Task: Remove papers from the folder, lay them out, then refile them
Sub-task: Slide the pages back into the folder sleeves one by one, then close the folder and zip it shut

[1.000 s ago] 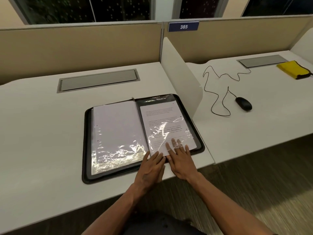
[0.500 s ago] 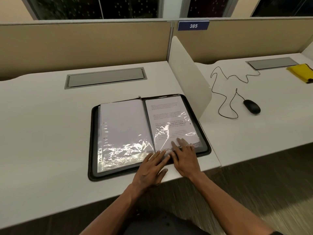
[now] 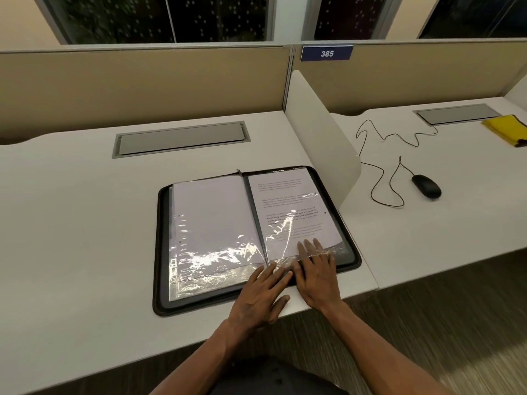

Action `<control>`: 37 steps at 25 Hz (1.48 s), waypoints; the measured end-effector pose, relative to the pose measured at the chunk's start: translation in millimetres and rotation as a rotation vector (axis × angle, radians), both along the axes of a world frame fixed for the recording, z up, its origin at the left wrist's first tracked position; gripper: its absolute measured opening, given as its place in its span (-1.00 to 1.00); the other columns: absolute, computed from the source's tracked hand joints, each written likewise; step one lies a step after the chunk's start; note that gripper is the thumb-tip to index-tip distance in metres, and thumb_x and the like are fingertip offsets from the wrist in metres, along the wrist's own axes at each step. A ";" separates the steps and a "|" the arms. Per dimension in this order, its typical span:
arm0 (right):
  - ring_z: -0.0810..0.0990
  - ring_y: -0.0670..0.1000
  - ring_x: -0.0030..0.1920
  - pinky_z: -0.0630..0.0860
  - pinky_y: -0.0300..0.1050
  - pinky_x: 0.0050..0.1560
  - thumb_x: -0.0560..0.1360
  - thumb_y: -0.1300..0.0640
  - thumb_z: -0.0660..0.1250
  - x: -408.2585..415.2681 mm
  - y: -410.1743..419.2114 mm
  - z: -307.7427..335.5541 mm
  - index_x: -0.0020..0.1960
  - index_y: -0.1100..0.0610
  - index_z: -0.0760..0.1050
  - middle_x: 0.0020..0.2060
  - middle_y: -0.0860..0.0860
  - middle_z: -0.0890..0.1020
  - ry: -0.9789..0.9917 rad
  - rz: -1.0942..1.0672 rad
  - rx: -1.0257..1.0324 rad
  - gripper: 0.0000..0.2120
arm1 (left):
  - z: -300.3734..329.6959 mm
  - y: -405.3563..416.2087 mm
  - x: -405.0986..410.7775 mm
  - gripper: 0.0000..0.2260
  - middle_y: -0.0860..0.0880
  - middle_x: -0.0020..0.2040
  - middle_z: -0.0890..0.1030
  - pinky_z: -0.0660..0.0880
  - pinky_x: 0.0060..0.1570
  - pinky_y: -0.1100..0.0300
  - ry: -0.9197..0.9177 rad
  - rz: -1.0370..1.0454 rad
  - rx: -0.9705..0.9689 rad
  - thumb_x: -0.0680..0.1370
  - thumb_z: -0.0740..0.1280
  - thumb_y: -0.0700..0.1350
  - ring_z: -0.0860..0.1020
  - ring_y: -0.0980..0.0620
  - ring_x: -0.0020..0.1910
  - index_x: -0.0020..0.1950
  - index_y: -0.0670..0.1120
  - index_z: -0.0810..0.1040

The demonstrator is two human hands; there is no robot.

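A black zip folder (image 3: pixel 159 252) lies open on the white desk (image 3: pixel 71 238). Its left half holds clear plastic sleeves with blank white sheets (image 3: pixel 211 218). Its right half holds a printed page (image 3: pixel 288 206) inside a shiny sleeve. My right hand (image 3: pixel 316 269) lies flat with straight fingers on the lower end of that printed page's sleeve. My left hand (image 3: pixel 262 295) rests beside it, fingers straight, touching the sleeve's bottom edge near the folder's spine.
A white divider panel (image 3: pixel 319 132) stands just right of the folder. On the neighbouring desk lie a black mouse (image 3: pixel 426 186) with a looped cable and a yellow cloth (image 3: pixel 507 129). Grey cable flaps (image 3: pixel 179 139) sit at the back. Beige partition walls close the rear.
Both hands stay on the lower end of the right sleeve, with only slight shifts. The view has swung a little to the left, so the folder appears further right in frame.
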State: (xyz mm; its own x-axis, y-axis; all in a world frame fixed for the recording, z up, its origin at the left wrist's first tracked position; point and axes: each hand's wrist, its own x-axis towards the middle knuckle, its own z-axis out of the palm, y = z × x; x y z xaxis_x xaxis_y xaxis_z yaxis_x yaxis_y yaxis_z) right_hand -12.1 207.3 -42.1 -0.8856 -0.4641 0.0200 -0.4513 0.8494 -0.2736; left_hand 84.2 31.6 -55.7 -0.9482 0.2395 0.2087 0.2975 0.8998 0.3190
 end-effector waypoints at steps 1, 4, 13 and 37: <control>0.08 0.10 0.61 0.08 0.32 0.53 0.65 -0.19 -0.06 1.5 1.1 -1.9 0.60 0.05 0.19 0.59 0.06 0.21 0.007 -0.008 -0.010 -0.41 | 1.2 -1.2 -0.5 -0.51 -0.03 0.51 0.39 0.32 0.45 -0.08 -0.004 -0.004 -0.002 0.66 0.12 0.15 0.30 -0.05 0.52 0.56 -0.01 0.28; 0.09 0.09 0.60 0.04 0.21 0.57 0.66 -0.15 0.00 3.4 4.7 -6.6 0.56 0.06 0.28 0.56 0.00 0.25 0.027 -0.023 -0.095 -0.46 | 2.3 -4.8 0.8 -0.50 -0.04 0.51 0.38 0.29 0.47 -0.06 0.024 -0.027 -0.019 0.66 0.13 0.15 0.26 -0.06 0.54 0.56 -0.01 0.25; 0.51 0.19 0.11 0.43 -0.02 0.03 0.57 -0.01 0.36 -10.9 27.9 34.6 0.11 0.17 0.55 0.04 0.14 0.59 0.146 -0.636 -0.486 -0.74 | 11.5 -75.6 17.6 -0.52 0.01 0.51 0.37 0.07 0.55 0.03 0.051 0.442 0.267 0.63 0.17 0.17 0.16 0.02 0.57 0.49 -0.01 0.41; 0.35 0.35 0.36 0.29 0.28 0.36 0.55 -0.31 0.21 -93.2 24.8 51.0 0.54 0.20 0.24 0.38 0.34 0.38 -0.303 -0.675 -0.078 -0.24 | 93.5 -167.3 8.7 -0.87 0.09 -0.15 0.57 0.45 0.04 0.09 -0.225 1.354 0.944 0.58 0.34 0.08 0.56 -0.05 -0.01 -0.05 0.04 0.55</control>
State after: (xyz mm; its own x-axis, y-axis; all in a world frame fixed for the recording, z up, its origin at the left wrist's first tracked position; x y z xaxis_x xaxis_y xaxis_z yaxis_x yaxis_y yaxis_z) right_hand -105.3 232.1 8.9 -0.9495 0.1760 -0.2598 0.2669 0.8882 -0.3739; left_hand 92.9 -135.6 37.8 -0.3805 -0.8483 -0.3682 -0.6093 -0.0695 0.7899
